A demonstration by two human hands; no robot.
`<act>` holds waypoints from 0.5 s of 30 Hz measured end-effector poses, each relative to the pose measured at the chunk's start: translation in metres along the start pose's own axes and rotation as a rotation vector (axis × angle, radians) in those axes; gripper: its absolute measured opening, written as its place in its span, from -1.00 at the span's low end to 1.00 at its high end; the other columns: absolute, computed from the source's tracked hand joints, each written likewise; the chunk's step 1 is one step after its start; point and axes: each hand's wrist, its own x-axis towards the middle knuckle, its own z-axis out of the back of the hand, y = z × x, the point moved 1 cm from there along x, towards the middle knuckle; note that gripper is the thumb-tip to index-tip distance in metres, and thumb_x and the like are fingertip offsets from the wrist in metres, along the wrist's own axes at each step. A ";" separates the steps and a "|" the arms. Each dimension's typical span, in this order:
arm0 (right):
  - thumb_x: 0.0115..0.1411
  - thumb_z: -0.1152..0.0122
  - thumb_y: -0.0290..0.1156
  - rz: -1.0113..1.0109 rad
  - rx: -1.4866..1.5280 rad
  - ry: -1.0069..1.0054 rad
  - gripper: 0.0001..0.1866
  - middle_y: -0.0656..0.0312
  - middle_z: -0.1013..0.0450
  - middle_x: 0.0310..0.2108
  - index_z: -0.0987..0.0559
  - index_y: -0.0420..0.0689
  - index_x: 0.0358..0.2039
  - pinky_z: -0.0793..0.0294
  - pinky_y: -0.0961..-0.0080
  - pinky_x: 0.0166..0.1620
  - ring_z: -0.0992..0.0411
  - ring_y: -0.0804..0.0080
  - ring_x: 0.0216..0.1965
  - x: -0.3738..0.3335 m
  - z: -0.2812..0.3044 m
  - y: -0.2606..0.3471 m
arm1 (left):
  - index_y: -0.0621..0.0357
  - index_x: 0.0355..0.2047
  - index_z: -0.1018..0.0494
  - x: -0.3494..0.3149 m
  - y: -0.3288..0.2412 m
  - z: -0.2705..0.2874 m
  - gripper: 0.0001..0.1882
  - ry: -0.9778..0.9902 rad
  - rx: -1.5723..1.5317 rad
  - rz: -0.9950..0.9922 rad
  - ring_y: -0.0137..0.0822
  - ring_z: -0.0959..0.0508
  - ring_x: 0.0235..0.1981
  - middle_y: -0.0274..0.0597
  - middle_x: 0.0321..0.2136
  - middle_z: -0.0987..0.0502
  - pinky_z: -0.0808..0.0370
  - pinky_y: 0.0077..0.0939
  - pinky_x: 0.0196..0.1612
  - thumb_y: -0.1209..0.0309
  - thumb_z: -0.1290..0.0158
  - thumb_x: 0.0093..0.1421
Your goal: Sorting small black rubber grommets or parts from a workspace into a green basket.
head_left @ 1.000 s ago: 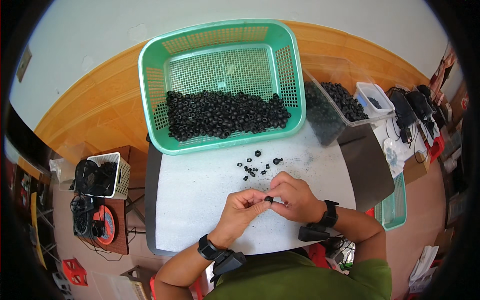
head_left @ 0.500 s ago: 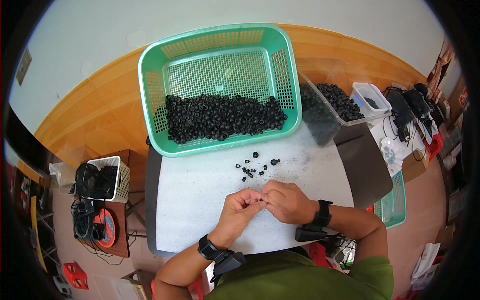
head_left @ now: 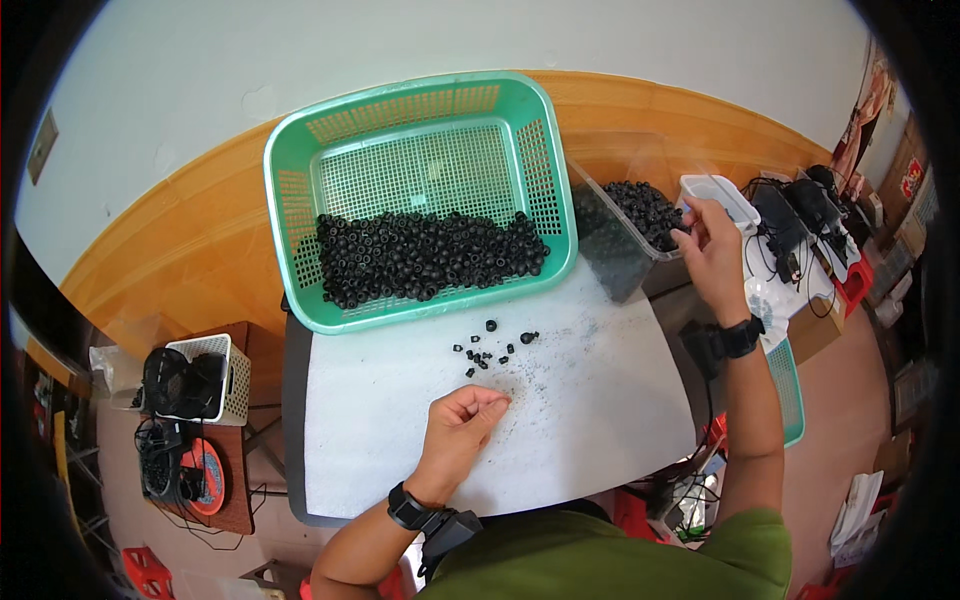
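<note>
My left hand hovers over the white work surface with thumb and forefinger pinched. Anything between those fingertips is too small to make out. At the right corner of a clear plastic bin is my right hand, its fingers curved and the thumb apart from the forefinger; no held part shows. Small round black plastic parts fill part of that bin. Several loose black pieces lie beyond my left hand, with a larger knob-like black piece beside them.
A green mesh basket holding many black ring-like parts stands at the far side. Behind my right hand sits a small white tub. Cables and black devices lie at far right. A cream basket stands on the left side table.
My hands were together over the white surface. The right hand has moved away to the clear bin at the right; the left stays over the surface, still pinched. The view has shifted slightly.
</note>
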 end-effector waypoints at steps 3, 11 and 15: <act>-0.09 -0.13 -0.70 0.201 0.004 0.053 -0.75 0.16 -0.33 -0.47 -0.46 -0.26 -0.32 -0.34 0.50 -0.44 -0.28 0.35 -0.56 -0.017 -0.020 0.024 | 0.23 -0.39 -0.48 -0.001 0.000 0.001 -0.93 -0.014 -0.016 -0.002 -0.71 -0.14 -0.74 -0.55 -0.73 -0.30 -0.03 -0.78 -0.69 0.48 -0.05 0.16; -0.03 -0.17 -0.53 0.240 -0.025 0.788 -0.88 0.14 -0.33 -0.42 -0.49 -0.16 -0.41 -0.41 0.29 -0.36 -0.39 0.12 -0.39 -0.071 -0.114 0.045 | 0.23 -0.40 -0.48 0.000 -0.001 0.001 -0.92 0.003 -0.028 -0.001 -0.71 -0.15 -0.75 -0.53 -0.73 -0.32 -0.03 -0.77 -0.70 0.48 -0.06 0.16; -0.02 -0.15 -0.53 0.275 -0.077 0.877 -0.87 0.15 -0.33 -0.42 -0.49 -0.15 -0.39 -0.42 0.29 -0.34 -0.39 0.13 -0.39 -0.075 -0.130 0.033 | 0.23 -0.40 -0.48 0.001 -0.001 0.001 -0.92 0.007 -0.038 -0.002 -0.71 -0.15 -0.75 -0.54 -0.72 -0.32 -0.05 -0.77 -0.70 0.47 -0.06 0.16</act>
